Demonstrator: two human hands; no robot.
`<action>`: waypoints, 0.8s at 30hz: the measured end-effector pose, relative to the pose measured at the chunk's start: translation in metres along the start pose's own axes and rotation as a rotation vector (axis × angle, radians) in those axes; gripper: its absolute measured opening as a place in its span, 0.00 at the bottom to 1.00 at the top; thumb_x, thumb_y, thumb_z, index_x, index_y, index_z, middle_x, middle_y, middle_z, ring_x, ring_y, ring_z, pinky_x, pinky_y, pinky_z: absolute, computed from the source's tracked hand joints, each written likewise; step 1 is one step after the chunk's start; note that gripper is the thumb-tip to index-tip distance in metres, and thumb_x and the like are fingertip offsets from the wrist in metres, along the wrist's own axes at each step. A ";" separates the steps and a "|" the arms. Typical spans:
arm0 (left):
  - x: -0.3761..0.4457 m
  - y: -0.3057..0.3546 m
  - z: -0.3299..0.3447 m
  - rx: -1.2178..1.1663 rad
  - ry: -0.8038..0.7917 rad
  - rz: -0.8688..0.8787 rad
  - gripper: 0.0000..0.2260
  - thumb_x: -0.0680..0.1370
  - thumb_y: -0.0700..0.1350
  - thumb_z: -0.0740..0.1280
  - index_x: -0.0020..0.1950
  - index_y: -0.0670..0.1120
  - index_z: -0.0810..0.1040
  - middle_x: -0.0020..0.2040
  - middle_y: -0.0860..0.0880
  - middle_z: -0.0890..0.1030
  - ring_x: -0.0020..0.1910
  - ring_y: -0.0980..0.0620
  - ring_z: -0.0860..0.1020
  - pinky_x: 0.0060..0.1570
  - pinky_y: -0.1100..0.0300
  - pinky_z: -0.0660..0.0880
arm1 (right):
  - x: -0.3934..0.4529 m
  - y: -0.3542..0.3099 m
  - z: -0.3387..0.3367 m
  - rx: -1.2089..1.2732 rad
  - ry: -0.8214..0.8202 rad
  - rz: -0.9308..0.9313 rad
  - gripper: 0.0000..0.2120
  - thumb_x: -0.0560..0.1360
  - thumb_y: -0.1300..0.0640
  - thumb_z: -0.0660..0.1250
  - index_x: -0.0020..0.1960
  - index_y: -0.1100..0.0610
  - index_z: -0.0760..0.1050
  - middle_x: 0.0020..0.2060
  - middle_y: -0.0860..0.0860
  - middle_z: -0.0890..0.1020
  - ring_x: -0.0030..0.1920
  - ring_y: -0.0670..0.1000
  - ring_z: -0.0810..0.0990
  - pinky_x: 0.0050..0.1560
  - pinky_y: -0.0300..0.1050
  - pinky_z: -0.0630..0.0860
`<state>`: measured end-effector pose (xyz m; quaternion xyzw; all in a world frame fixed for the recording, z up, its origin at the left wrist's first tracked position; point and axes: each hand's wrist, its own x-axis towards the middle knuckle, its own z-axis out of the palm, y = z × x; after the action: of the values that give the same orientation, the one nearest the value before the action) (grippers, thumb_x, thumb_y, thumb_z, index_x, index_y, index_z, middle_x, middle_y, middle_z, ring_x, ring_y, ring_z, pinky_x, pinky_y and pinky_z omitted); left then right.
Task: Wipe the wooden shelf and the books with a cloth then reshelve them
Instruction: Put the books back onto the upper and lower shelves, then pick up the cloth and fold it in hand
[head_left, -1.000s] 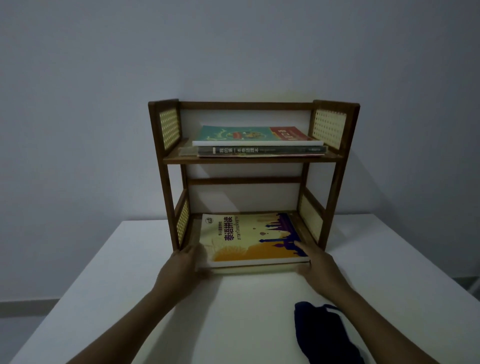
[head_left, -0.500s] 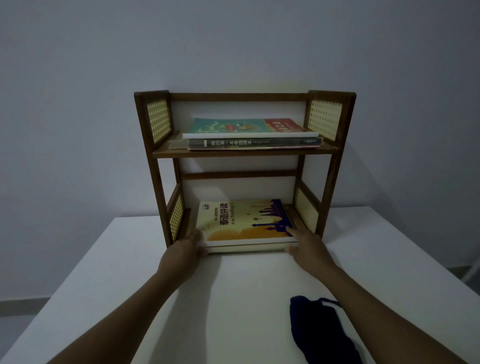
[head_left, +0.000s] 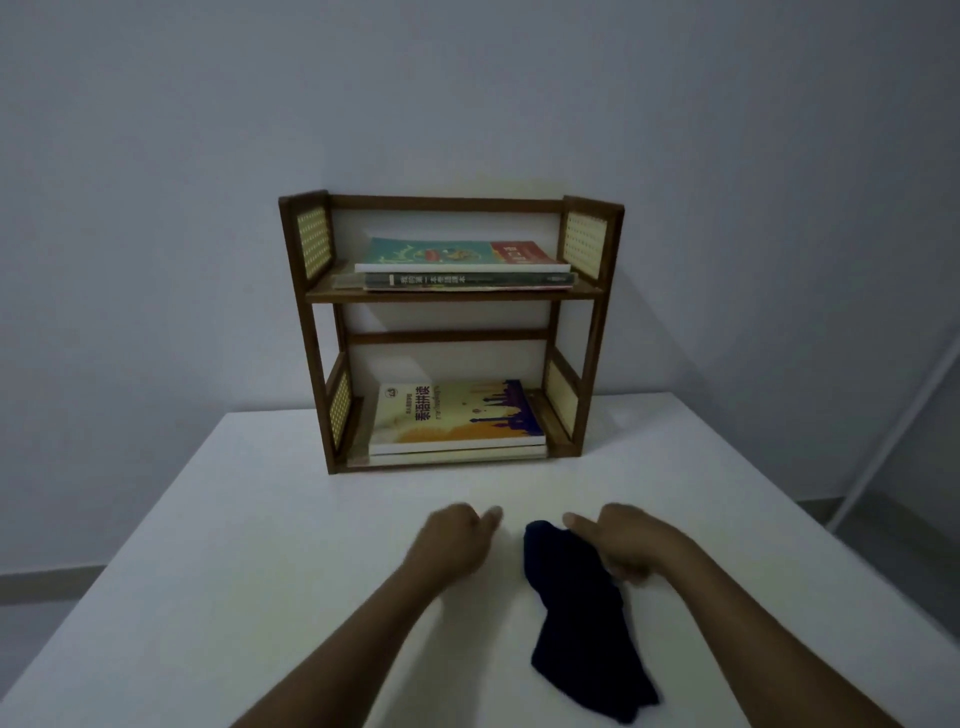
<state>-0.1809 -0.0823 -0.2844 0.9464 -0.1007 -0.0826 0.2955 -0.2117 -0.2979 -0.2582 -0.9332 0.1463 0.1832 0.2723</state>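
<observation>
The wooden shelf (head_left: 592, 332) stands at the back of the white table (head_left: 260, 571). Its upper board carries a stack of books, a green and red one (head_left: 457, 254) on top. A yellow book (head_left: 452, 421) lies on another on the lower board. Nearer to me a dark blue cloth (head_left: 582, 623) lies crumpled on the table. My right hand (head_left: 628, 545) is at the cloth's upper right edge, thumb over the cloth and fingers curled against it, blurred. My left hand (head_left: 457, 540) hovers left of the cloth, loosely curled and holding nothing.
A plain wall rises behind the shelf. The table's edges run out at left and right, and the floor shows beyond both. A thin white bar (head_left: 893, 415) slants along the far right.
Both hands have let go of the yellow book and pulled back toward me. The right hand has come onto the cloth. The view has moved back from the shelf.
</observation>
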 end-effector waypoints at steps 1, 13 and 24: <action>-0.008 0.013 0.009 -0.027 -0.084 -0.019 0.27 0.81 0.59 0.54 0.48 0.37 0.80 0.47 0.41 0.83 0.49 0.43 0.80 0.50 0.55 0.75 | -0.007 0.001 0.005 0.023 -0.015 -0.007 0.25 0.77 0.36 0.59 0.46 0.59 0.72 0.38 0.53 0.78 0.34 0.50 0.77 0.32 0.40 0.72; -0.058 0.049 0.007 -1.080 -0.136 -0.119 0.19 0.73 0.48 0.74 0.57 0.46 0.68 0.54 0.42 0.80 0.52 0.45 0.81 0.55 0.49 0.79 | -0.049 -0.019 0.008 1.183 0.054 -0.253 0.11 0.76 0.65 0.67 0.58 0.62 0.73 0.53 0.62 0.81 0.52 0.60 0.81 0.45 0.50 0.79; -0.062 0.053 -0.041 -1.014 0.058 0.091 0.08 0.79 0.46 0.65 0.49 0.41 0.73 0.49 0.38 0.80 0.47 0.42 0.81 0.49 0.48 0.79 | -0.075 -0.050 -0.024 1.239 -0.141 -0.317 0.12 0.76 0.65 0.66 0.59 0.66 0.76 0.51 0.63 0.83 0.47 0.57 0.82 0.44 0.47 0.79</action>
<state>-0.2397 -0.0873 -0.2144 0.6806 -0.0807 -0.0818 0.7236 -0.2530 -0.2575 -0.1852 -0.5991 0.0672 0.0833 0.7935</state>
